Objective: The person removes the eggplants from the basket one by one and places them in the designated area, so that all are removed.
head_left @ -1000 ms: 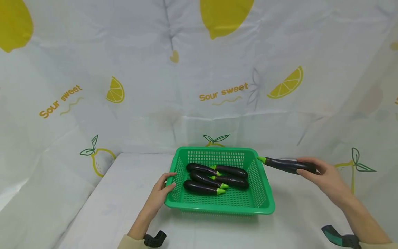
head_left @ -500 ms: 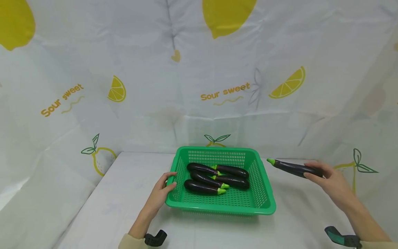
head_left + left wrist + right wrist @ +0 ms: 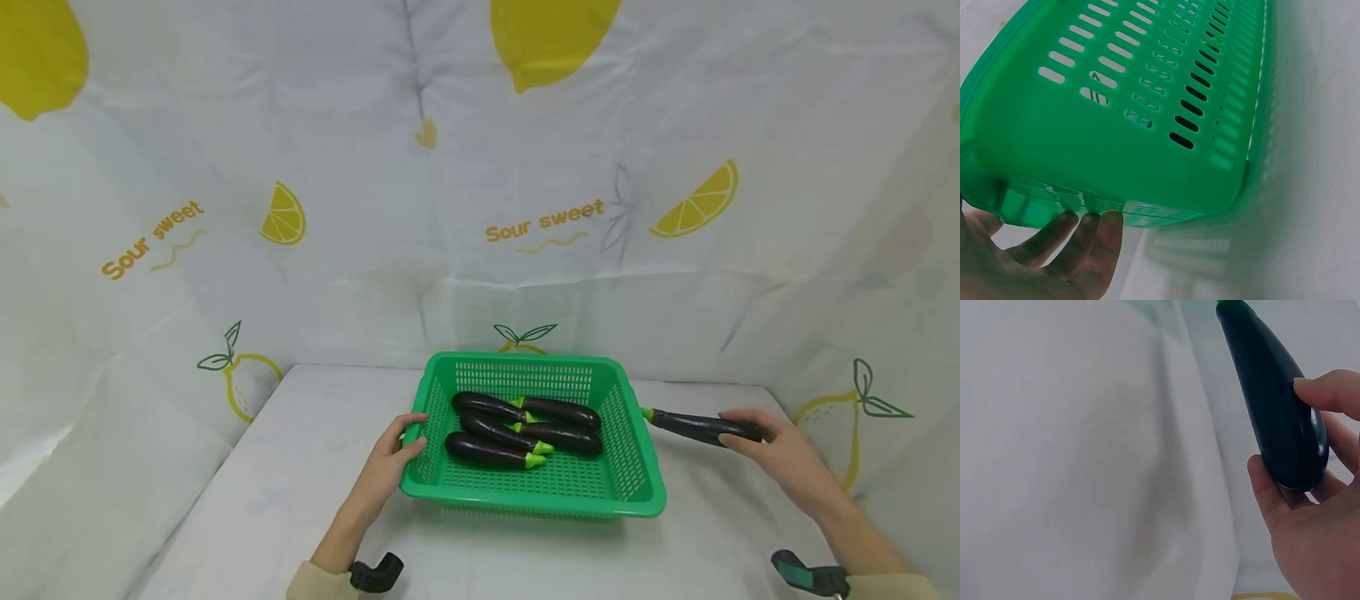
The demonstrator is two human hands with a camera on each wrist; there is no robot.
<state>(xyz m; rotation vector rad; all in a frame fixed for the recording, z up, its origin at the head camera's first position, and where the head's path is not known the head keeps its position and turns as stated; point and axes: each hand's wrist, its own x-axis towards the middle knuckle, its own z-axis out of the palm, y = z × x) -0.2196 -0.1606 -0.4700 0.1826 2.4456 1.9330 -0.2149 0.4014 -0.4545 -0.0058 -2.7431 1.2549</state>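
A green plastic basket [image 3: 540, 503] with slotted walls stands on the white-covered table, with several dark purple eggplants [image 3: 487, 451] lying inside it. My left hand [image 3: 392, 458] grips the basket's left rim, thumb on the inner side; the left wrist view shows its fingers [image 3: 1107, 240] against the end wall [image 3: 1116, 156]. To the right of the basket, my right hand [image 3: 783, 454] holds another eggplant [image 3: 686, 426] by its thick end. Its green stem points left, close to the basket's right rim. In the right wrist view, thumb and fingers wrap this eggplant's [image 3: 1272, 400] rounded bottom.
A white cloth [image 3: 360, 283] printed with lemons and lettering hangs behind the table and along its sides. Bare tabletop [image 3: 300, 467] extends left of the basket, and more of it lies under the right hand. The basket's right wall separates the held eggplant from those inside.
My right hand first shifted right with the eggplant, then lowered toward the table and came slightly back left. The left hand and the basket have stayed in place.
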